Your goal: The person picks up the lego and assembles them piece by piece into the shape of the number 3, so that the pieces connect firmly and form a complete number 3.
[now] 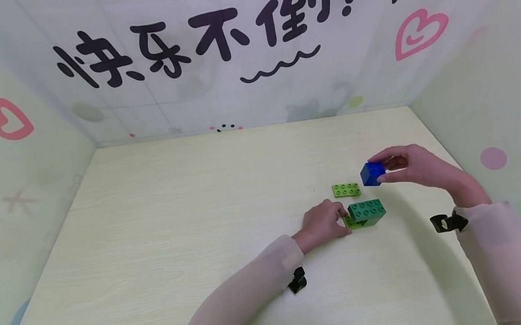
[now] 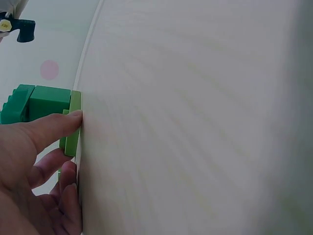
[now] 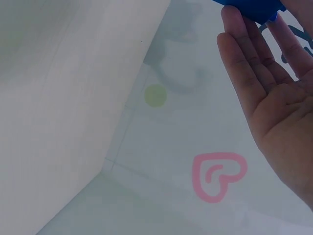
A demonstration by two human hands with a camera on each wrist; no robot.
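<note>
My right hand [image 1: 418,167] holds a blue toy brick [image 1: 371,173] between thumb and fingers, raised over the table. In the right wrist view only part of that blue brick [image 3: 257,9] shows, at the top edge. My left hand [image 1: 322,221] pinches the left end of a light green flat brick [image 1: 354,223] on the table. Darker green bricks [image 1: 367,211] are stacked on its right part, the top one overhanging to the left. The left wrist view shows the thumb against the light green brick [image 2: 73,139], with the green stack [image 2: 49,103] beyond.
A second light green flat brick [image 1: 346,190] lies studs up just behind the left hand's stack. The pale wooden table [image 1: 179,209] meets printed white walls at the back and both sides. Each sleeve carries a black clip [image 1: 298,280] near the wrist.
</note>
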